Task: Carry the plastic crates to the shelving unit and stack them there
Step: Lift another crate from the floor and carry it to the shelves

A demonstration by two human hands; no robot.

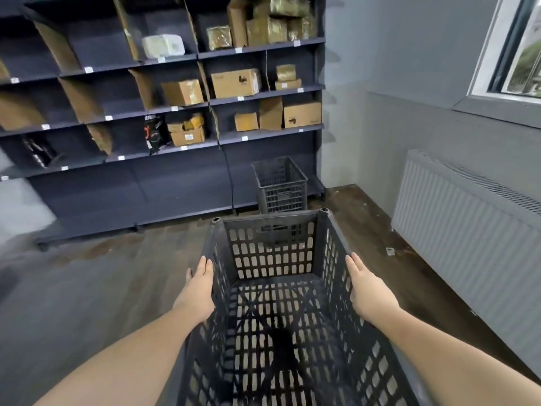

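I hold a dark grey perforated plastic crate in front of me, its open top facing up and nothing inside. My left hand presses flat against its left outer wall. My right hand presses against the right wall near the rim. A second crate of the same kind stands upright on the floor at the foot of the dark shelving unit, near its right end. The carried crate is in the air, well short of that crate.
The shelves hold several cardboard boxes and a white package. A white radiator lines the right wall below a window. A small pale object lies on the wooden floor near the radiator.
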